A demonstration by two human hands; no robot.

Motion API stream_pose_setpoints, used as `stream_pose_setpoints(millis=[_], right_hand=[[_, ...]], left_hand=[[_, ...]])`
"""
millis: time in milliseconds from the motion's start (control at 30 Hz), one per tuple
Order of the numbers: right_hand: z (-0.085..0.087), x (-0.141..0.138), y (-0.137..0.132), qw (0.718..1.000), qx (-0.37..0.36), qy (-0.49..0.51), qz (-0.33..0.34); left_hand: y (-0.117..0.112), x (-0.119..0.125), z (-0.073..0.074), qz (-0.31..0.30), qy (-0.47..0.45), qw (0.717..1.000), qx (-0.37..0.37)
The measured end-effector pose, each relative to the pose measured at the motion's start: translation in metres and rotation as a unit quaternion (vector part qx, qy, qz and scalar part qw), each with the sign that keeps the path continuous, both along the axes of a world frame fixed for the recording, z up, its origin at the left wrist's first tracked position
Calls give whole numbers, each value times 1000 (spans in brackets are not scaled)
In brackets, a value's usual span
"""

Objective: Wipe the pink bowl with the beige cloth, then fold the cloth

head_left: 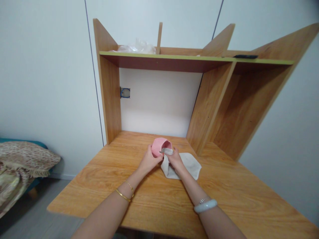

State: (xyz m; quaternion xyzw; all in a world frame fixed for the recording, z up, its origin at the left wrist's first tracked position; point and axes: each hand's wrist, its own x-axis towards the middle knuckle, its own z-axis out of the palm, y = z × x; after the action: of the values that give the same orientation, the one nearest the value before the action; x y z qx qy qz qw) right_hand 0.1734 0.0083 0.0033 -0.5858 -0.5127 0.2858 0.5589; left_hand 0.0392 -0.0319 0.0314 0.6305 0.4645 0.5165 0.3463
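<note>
A pink cup-like container [157, 146] is tilted on its side just above the desk, its opening turned to the right. My left hand [152, 158] is closed around its lower left side. In my right hand [175, 159] is a light grey cloth [189, 162]; a fold of it is pressed at the container's rim, and the rest spreads over the desk to the right. The fingertips of my right hand are partly hidden by the cloth.
The wooden desk [104, 186] carries a hutch with a shelf [179, 58]. On that shelf lie a clear plastic bag [137, 47] and a dark flat object [246, 56]. An open wall socket box [125, 93] shows at the back left. A patterned blanket [22, 159] covers furniture at the left.
</note>
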Motion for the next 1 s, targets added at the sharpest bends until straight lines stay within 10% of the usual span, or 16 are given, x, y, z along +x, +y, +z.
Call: stream_pose_setpoints(millis=[500, 1000], right_hand=[[23, 19, -18, 964, 0, -261, -46], [14, 12, -20, 990, 63, -125, -29]], left_hand=[[-4, -12, 9, 17, 188, 981, 32], [14, -16, -2, -49, 22, 998, 23]])
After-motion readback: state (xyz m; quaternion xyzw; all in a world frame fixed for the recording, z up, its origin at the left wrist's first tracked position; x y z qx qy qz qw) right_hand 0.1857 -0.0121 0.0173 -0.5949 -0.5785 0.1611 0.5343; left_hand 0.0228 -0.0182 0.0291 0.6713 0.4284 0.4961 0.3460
